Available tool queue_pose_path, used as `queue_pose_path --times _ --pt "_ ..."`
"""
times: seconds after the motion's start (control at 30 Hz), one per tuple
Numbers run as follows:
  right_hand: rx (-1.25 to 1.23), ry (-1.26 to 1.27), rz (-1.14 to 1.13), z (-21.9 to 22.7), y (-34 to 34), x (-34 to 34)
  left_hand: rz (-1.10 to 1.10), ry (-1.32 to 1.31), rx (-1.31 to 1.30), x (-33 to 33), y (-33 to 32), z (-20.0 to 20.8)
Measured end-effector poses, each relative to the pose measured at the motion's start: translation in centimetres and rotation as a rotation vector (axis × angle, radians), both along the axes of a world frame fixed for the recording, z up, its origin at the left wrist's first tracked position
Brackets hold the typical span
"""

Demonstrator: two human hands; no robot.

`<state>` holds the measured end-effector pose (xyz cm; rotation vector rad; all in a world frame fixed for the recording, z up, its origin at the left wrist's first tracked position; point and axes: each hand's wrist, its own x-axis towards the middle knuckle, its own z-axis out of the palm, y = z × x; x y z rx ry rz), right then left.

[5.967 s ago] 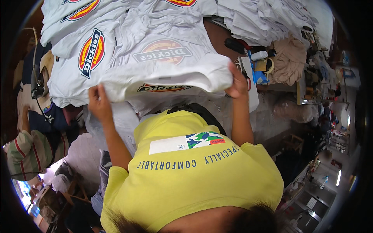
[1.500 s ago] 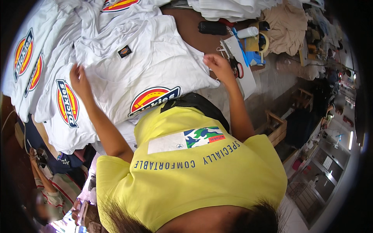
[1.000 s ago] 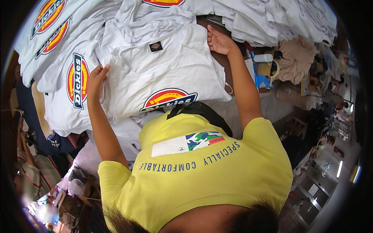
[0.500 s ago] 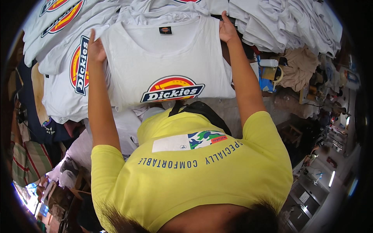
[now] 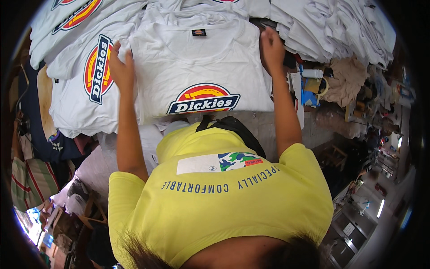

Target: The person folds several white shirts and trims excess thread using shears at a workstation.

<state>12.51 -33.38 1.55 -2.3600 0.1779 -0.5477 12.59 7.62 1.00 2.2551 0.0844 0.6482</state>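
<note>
A white tank top [image 5: 197,67] lies spread in front of me, its neck opening away from me and a red, yellow and dark blue printed logo near its close edge. A small black label shows inside the neck. Just off the top's left edge is my left hand [image 5: 123,69], fingers stretched and apart, holding nothing. My right hand [image 5: 272,50] is raised by the right edge with loosely bent fingers; no cloth shows in it. Left of my left hand lies another white garment [image 5: 69,105] with the same logo turned sideways.
White garments [image 5: 331,29] are heaped at the far right, and more printed ones [image 5: 94,22] at the far left. Right of the work surface are a tape roll [image 5: 323,86], a white cylinder [image 5: 312,73] and beige cloth [image 5: 347,83]. A striped bag [image 5: 36,184] hangs at the left.
The tank top, held up by both sides before, now lies flatter on the pile. Both hands have let go of it; the left has moved right and the right hand slightly closer to me.
</note>
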Motion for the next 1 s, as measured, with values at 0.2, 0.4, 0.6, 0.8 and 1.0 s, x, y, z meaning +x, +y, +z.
queue_pose_path --times 0.2,0.4,0.6,0.8,1.0 --pt "-0.32 0.173 0.679 -4.2 11.6 -9.1 -0.737 0.153 0.391 -8.9 -11.2 -3.6" --pt "-0.801 0.202 0.46 -4.9 7.1 -7.4 -0.494 0.295 0.761 -5.6 -5.9 -4.3" --pt "-0.652 0.147 0.27 -6.0 4.2 -3.4 -0.395 0.189 0.925 -2.1 -3.9 -3.3" --pt "-0.64 0.079 0.23 -7.2 2.8 2.6 -0.199 0.068 0.861 5.7 -2.6 -4.6" --pt "-0.601 0.179 0.174 -7.1 2.1 6.7 -0.199 -0.06 0.798 9.1 -3.0 -3.4"
